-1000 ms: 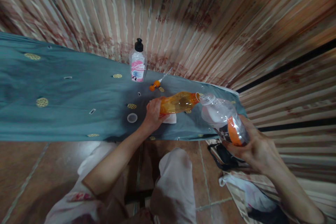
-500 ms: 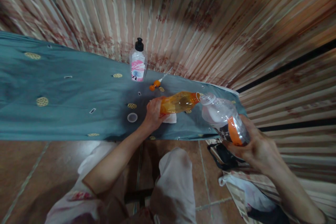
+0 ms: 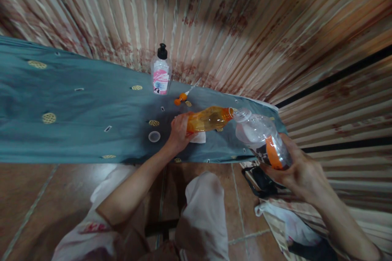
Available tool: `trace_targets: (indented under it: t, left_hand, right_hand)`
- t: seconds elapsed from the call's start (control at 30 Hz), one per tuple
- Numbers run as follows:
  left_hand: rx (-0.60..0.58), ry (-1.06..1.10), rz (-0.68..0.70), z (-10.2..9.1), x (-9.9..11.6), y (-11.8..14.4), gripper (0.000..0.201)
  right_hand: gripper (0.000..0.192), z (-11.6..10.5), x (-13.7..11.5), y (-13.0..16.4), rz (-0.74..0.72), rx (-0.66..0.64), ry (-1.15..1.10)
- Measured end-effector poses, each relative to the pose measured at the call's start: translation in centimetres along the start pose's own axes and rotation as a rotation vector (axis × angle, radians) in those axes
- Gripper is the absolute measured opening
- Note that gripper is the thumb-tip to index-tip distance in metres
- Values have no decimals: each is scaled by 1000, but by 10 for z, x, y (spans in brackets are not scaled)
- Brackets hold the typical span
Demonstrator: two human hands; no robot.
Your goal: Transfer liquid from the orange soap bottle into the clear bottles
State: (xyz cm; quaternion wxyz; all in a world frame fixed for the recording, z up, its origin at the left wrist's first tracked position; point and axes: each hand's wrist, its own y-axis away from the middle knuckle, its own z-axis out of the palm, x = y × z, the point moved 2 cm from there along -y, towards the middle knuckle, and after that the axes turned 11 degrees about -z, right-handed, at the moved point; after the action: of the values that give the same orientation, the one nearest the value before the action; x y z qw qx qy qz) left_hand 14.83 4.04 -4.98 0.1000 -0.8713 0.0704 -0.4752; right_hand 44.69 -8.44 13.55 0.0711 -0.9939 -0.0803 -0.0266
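left hand (image 3: 179, 130) is wrapped around the base of the orange bottle (image 3: 209, 118), lying almost flat, neck aimed right. its mouth touches the mouth of the clear bottle (image 3: 261, 138), gripped by the right hand (image 3: 298, 173) and tilted up-left. thin crinkly plastic, over a teal cloth (image 3: 76, 118) with a loose cap (image 3: 154, 136).

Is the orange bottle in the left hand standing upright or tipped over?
Tipped. The orange bottle lies almost level in the left hand, its uncapped mouth meeting the mouth of the clear bottle.
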Motion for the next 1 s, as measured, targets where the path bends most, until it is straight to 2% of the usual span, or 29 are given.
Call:
trace_targets:
  t: [0.23,1.0]
  left_hand:
    - [-3,3,4,2,-2,0,62]
    - [9,-16,9,2,-2,0,64]
  right_hand:
    - [84,1,1,0,-62,38,15]
    - [84,1,1,-1,-72,44,27]
